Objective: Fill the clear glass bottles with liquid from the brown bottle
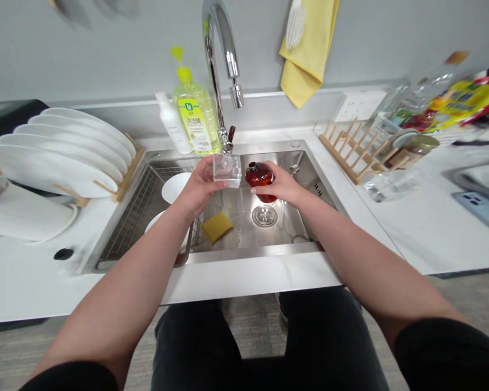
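Over the sink (pixel 244 251), my left hand (pixel 201 187) is closed around a clear, square-looking glass container (pixel 227 169). Just to its right, my right hand (pixel 283 184) grips a small amber glass bottle (pixel 259 176), its dark neck uncovered and pointing up. The two vessels are apart, with a narrow gap between them. Below them a yellow sponge (pixel 217 227) lies on the sink floor, left of the round drain (pixel 264 216). The curved chrome faucet (pixel 214 60) rises behind my hands, its spout above them.
A wire basket (pixel 126 217) with white dishes (pixel 175 187) fills the sink's left side. Behind stand a yellow-green dish soap bottle (pixel 195 117) and a white bottle (pixel 173 124). Plates (pixel 65 146) sit racked at left; a wooden rack (pixel 350 152), a jar (pixel 415 149) and a phone (pixel 478 212) are at right.
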{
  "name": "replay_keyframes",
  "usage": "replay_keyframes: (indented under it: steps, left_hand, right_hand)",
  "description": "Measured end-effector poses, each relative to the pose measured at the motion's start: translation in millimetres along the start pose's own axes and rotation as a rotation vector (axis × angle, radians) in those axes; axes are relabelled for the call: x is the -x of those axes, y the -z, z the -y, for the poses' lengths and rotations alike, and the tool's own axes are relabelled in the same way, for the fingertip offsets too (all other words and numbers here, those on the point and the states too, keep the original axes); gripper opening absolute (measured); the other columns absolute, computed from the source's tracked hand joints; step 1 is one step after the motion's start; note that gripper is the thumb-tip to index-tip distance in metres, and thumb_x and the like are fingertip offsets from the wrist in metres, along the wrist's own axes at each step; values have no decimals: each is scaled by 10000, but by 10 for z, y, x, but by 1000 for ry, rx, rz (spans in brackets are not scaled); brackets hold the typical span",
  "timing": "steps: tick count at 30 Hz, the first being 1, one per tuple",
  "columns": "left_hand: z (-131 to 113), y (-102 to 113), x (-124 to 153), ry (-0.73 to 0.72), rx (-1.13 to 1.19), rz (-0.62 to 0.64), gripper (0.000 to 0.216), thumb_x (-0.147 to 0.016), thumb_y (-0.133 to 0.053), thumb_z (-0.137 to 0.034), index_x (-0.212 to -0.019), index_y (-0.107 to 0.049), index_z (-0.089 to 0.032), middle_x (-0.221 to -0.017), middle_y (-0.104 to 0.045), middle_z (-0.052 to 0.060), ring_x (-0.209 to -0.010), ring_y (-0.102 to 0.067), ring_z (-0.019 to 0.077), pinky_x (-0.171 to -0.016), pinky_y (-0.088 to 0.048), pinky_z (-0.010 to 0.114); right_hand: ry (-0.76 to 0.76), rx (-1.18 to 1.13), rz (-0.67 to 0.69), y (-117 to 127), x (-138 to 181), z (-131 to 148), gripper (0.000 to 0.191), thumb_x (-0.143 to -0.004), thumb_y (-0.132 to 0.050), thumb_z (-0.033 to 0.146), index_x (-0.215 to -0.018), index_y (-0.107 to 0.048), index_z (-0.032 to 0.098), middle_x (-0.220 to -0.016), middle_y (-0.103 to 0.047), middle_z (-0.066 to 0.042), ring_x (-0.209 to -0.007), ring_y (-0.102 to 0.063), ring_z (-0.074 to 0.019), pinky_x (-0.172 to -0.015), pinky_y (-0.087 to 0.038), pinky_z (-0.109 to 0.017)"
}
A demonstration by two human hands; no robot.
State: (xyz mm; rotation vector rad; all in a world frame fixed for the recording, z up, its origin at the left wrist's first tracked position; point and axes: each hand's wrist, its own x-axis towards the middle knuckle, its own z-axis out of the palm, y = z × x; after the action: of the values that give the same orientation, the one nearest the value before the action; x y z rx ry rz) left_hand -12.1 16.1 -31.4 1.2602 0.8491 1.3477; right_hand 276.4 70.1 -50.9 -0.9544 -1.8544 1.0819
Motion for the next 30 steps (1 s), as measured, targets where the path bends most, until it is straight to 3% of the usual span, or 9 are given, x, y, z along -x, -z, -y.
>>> replay_keyframes:
  steps: [5, 13, 30]
  left_hand:
    - [-9, -21, 28, 59, 10, 21, 828, -641, -1103, -227, -1365, -709, -301, -1284, -835, 56, -1263, -793, 322, -1116, -639, 511]
    - [-63, -70, 88, 155, 76, 49, 827, -659, -1087, -225, -1386, -705, -324, -1189, -794, 42, -1055, -780, 262, -833, -678, 369]
    - [-118, -83, 90, 152, 66, 31, 840, -576, -1085, -166, -1326, -728, -294, -1240, -776, 32, -1041, -745, 228, -839, -630, 322]
  right_hand:
    - [-23, -12, 49, -17, 12, -7, 775, -700, -1066, 515, -1353, -718, 288, -1286, -839, -80, -1227, -785, -406, -1190, -595, -689]
    - [-21, -36, 74, -42, 41, 43, 812, -684, -1075, 513, -1369, -704, 286, -1282, -838, -72, -1225, -786, -404, -1191, -598, -672]
    - [-36, 7, 131, -29, 34, 39, 810, -669, -1094, 583, -1325, -716, 297, -1222, -847, -66, -1249, -783, -433, -1162, -627, -703]
